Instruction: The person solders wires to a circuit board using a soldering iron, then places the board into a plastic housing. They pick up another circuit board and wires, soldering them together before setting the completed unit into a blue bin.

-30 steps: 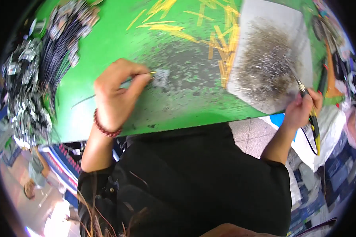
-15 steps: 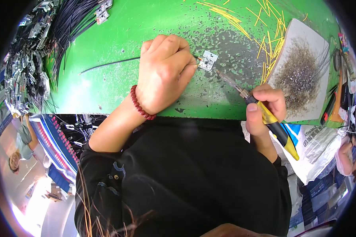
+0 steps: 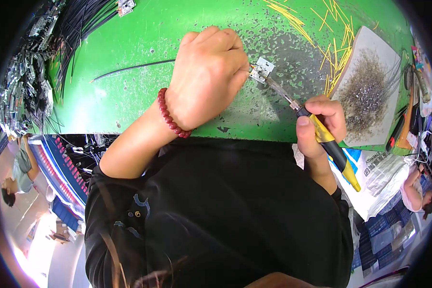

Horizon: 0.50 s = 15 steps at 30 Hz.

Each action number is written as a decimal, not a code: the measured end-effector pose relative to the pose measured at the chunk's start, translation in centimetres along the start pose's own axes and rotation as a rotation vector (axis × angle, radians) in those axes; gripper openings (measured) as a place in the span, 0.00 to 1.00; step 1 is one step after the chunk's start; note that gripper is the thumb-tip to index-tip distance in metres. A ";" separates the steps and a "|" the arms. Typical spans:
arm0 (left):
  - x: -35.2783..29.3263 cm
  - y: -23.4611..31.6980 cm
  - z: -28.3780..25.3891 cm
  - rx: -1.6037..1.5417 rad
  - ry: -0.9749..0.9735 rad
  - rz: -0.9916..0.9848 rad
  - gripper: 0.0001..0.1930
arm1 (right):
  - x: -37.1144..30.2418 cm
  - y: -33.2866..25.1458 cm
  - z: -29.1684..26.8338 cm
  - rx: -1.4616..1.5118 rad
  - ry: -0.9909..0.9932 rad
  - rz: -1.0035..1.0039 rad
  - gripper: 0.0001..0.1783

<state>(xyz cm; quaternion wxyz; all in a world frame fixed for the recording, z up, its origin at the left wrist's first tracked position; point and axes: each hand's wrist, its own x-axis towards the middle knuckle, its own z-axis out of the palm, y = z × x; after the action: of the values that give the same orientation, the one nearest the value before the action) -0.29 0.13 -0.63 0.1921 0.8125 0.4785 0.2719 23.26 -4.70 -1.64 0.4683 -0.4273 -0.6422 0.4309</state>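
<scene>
My left hand [image 3: 209, 79], with a dark red bead bracelet on its wrist, is closed around a black cable [image 3: 134, 66]. The cable's tail stretches left over the table, and thin wire ends come out by my fingertips at a small white circuit board [image 3: 264, 66]. My fingers hide the grip itself. In my right hand [image 3: 321, 122] is a yellow and black soldering iron [image 3: 338, 156], held like a pen between thumb and fingers. Its metal tip reaches the near edge of the board beside the wires; whether it touches a joint is too small to tell.
On the worn green table [image 3: 125, 105], black cables [image 3: 84, 24] and piled boards [image 3: 24, 86] lie at the left. Yellow wires [image 3: 338, 57] are strewn at the back right, beside a pale sheet [image 3: 355, 137] bearing brownish debris. Hand tools [image 3: 408, 120] sit farther right.
My left hand has shifted slightly right and away from me, and the board with it. The soldering iron's tip, formerly just off the board, now meets its edge by the wires.
</scene>
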 end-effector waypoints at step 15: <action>0.0 0.1 -0.1 0.024 0.007 0.008 0.05 | 0.4 0.3 0.6 -0.059 0.006 -0.171 0.16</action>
<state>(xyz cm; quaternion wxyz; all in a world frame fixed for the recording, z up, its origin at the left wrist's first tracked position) -0.26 0.08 -0.45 0.1797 0.8157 0.4793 0.2697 22.64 -4.29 -1.95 0.4925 -0.3857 -0.6875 0.3689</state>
